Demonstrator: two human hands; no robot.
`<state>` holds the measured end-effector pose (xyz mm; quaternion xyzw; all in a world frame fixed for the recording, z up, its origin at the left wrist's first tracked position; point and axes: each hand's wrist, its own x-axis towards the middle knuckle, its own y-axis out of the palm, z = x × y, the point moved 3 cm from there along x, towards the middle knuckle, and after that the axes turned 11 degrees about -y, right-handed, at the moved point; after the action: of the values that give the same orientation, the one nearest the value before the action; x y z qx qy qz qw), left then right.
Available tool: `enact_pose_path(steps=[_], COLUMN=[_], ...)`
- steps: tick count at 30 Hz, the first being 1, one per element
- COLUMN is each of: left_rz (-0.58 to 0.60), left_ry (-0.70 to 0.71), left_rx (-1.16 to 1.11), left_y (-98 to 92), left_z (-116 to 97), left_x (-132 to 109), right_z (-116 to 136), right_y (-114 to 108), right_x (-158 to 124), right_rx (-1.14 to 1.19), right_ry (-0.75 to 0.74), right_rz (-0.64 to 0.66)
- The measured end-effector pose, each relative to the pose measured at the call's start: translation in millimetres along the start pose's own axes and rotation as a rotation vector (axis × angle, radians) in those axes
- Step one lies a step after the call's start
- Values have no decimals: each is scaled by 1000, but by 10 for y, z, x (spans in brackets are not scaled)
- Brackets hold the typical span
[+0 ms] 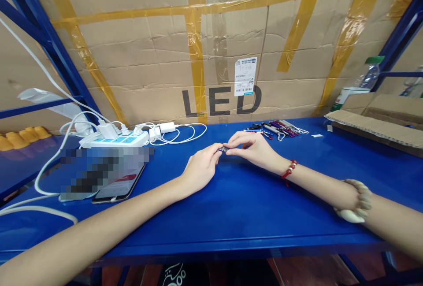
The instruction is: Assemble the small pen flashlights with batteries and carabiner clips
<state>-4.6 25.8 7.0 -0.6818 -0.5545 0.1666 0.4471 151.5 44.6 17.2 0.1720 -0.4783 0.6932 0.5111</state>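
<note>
Over the middle of the blue table (pixel 211 206), my left hand (pixel 201 167) pinches one side of a small dark and silvery object (pixel 223 149). The fingertips of my right hand (pixel 253 149) close on its other side, so the two hands meet there. Much of the object is hidden by my fingers, and it is too small to name. Just behind my right hand lies a pile of slim metallic items (pixel 286 128) in red, purple, silver and blue, some with wire clips or loops.
A white power strip (pixel 115 141) with plugs and looping cables sits at the left, behind a phone (pixel 124 184). At the right are an open cardboard box (pixel 373 125) and a bottle (pixel 357 83). A large carton (pixel 148 65) stands behind the table.
</note>
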Motion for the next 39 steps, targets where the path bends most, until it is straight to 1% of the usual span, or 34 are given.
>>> enact_pose_path(steps=[6,11,16,22,30,36,39], left_rz=[16,74,104,130,120,78,53], left_ry=[7,9,0,31,51,85,96], left_rx=[19,62,68,46,5,-70,-74], left_y=[-3,14,27,39,51,43,45], left_z=[-8,-4,15,29,43,26,31], left_x=[-12,-15,-20,-24,-28,-41,-40], right_z=[-47,-69,-60,-28,4,61,96], right_y=[14,15,24,35,22,27,36], right_x=[-22,-44,-56,-62,-51,-44,-38], right_rx=[100,108,104,98,54,20,-3], right_ry=[57,50,61,60,29,10,25], right_rz=[34,80,81,86,85,74,67])
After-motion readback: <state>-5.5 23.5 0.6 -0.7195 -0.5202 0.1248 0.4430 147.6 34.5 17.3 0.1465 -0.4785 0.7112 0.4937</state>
